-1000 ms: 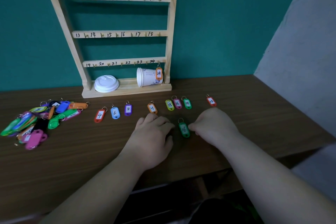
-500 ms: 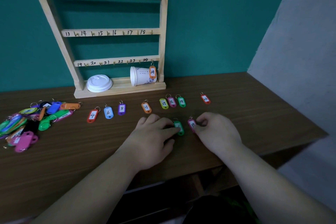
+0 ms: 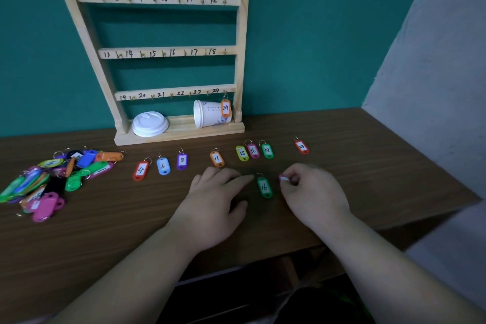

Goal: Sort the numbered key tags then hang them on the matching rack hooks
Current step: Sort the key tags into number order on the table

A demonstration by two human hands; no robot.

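Note:
A wooden rack (image 3: 243, 42) with numbered hooks leans on the teal wall; an orange tag 24 (image 3: 225, 108) hangs on its lower right hook. A row of tags lies on the table: red 4 (image 3: 141, 170), blue 6 (image 3: 163, 166), purple 8 (image 3: 182, 161), orange 11 (image 3: 217, 159), yellow 15 (image 3: 242, 153), pink 16 (image 3: 253, 151), green 18 (image 3: 267, 151), red 23 (image 3: 301, 146). A green tag 16 (image 3: 264, 187) lies between my hands. My left hand (image 3: 215, 200) rests flat, fingertips beside it. My right hand (image 3: 313, 192) pinches a pink tag (image 3: 283, 178), mostly hidden.
A heap of unsorted coloured tags (image 3: 47, 179) lies at the table's left. A white lid (image 3: 150, 123) and a tipped paper cup (image 3: 207, 113) sit on the rack's base. The table's right edge (image 3: 447, 166) meets a grey wall.
My right hand has brought out a pink tag and drawn it to the right of the green 16. My left fingers slid off the green tag to its left.

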